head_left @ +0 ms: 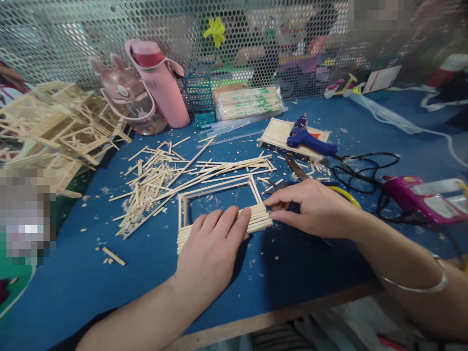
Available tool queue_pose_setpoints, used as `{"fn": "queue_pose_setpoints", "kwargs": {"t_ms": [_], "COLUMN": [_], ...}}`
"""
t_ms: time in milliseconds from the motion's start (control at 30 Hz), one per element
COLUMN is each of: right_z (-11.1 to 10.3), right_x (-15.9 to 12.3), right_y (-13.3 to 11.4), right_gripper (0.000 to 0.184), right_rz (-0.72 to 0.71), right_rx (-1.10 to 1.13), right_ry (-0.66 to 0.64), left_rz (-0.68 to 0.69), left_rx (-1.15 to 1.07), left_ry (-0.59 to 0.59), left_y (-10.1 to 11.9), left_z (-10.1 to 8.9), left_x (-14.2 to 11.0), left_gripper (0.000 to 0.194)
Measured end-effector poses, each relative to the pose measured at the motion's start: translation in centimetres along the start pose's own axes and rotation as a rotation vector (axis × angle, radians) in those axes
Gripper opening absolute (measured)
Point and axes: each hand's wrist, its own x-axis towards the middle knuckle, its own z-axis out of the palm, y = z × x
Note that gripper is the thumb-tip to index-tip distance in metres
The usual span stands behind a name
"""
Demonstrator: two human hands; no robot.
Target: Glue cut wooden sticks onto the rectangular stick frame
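Observation:
A rectangular frame of thin wooden sticks [219, 187] lies on the blue table, its near part covered by a row of sticks laid side by side. Across this row rests my left hand [210, 243], fingers curled over the sticks and thumb alongside, gripping the frame. My right hand [310, 207] pinches with thumb and fingertips at the right end of the row, by the frame's corner. What exactly sits between those fingertips is too small to make out. Just behind the right hand lie dark-bladed scissors [297, 169], partly hidden by it.
Loose sticks and offcuts [146, 195] are heaped left of the frame. A blue glue gun [310, 141] lies on a stick panel [274, 131], its cable running right. A pink bottle [164, 87], packed sticks [250, 103] and stick structures [62, 122] stand farther back.

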Motion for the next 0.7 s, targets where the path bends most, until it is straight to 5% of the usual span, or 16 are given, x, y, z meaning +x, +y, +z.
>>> {"fn": "queue_pose_setpoints", "kwargs": {"t_ms": [133,433,700], "right_z": [0.5,3.7,4.2], "right_x": [-0.7,-1.4,-1.3], "right_y": [-1.2,-3.1,-2.8], "right_gripper": [0.036,0.089,0.093], "right_rz": [-0.090,-0.128,-0.183], "right_rx": [-0.178,-0.466,-0.461], "right_ry": [0.192,0.059,0.083], "left_rz": [0.002,-0.020,-0.047], "left_rx": [-0.014,-0.038,-0.055], "left_ry": [0.006,-0.018,-0.018], "left_y": [0.0,0.2,0.6], "left_z": [0.0,-0.3,-0.5], "left_x": [0.0,0.1,-0.3], "left_gripper": [0.037,0.035,0.037]}}
